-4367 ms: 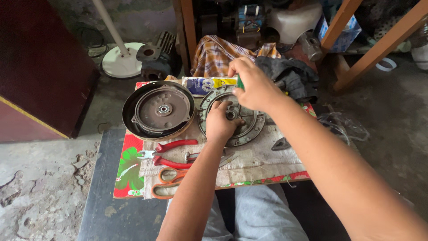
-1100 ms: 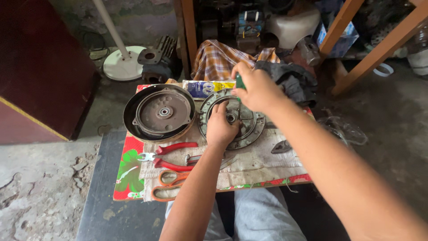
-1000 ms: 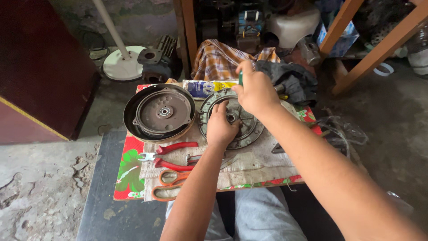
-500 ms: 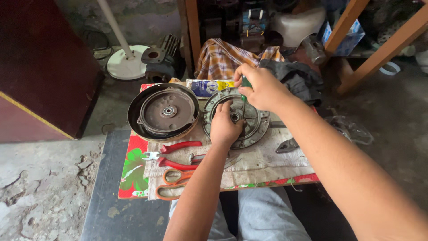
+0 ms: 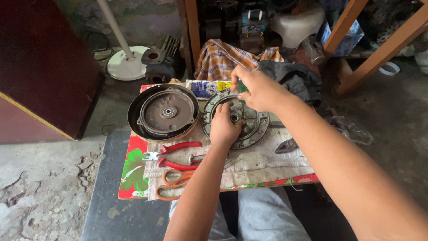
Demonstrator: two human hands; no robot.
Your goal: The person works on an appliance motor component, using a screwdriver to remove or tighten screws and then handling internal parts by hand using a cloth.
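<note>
Your left hand rests on the round grey motor plate, fingers bent and pressing near the plate's central bearing. Your right hand hovers over the far rim of the same plate, fingers pinched narrow on a small green-handled tool; its tip is hidden, so you cannot tell where it meets the plate. The plate lies on a pale cloth spread over the counter. Just left of the plate sits a dark round motor housing, close but apart. Nearer you than the plate lie red-handled pliers, and beyond them, at the counter's near edge, orange-handled scissors. Behind the plate lies a blue and yellow packet, and farther back a checked cloth.
</note>
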